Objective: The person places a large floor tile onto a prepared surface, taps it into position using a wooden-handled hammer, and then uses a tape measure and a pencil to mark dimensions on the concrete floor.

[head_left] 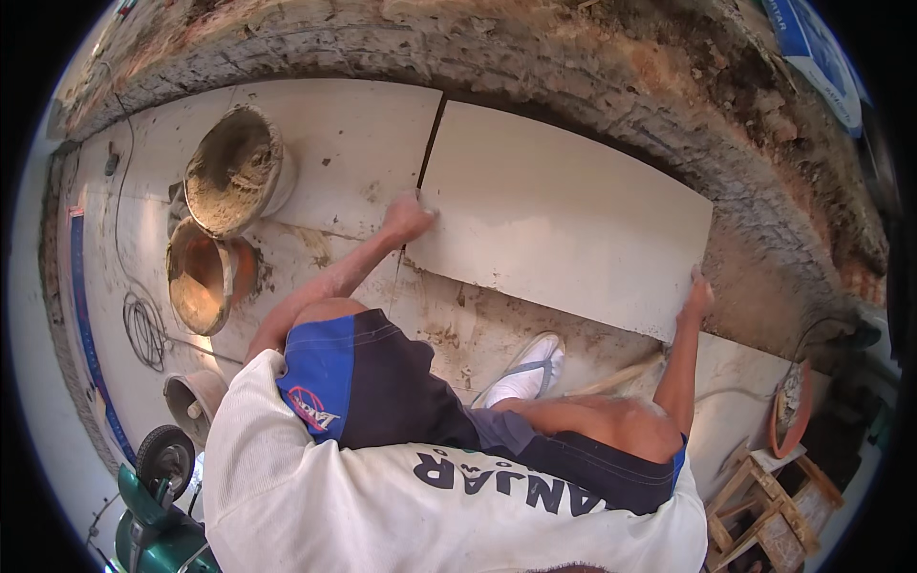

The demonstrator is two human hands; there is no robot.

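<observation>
A large pale rectangular floor tile [564, 215] lies next to the brick wall, over a grey mortar bed. My left hand [406, 218] grips the tile's left edge, right at the joint with the neighbouring laid tile [353, 143]. Reaching out to the far side, my right hand [696, 294] holds the tile's near right corner. I am squatting, with my knees and a white sandal [528, 368] just in front of the tile.
Two mortar-smeared buckets [234, 170] [202, 275] stand on the laid tiles at left, with a smaller pot [191, 401] nearer me. A coiled cable [143, 329], a green wheelbarrow [158, 516], a wooden stool [764, 511] and a rough brick wall [592, 67] surround the spot.
</observation>
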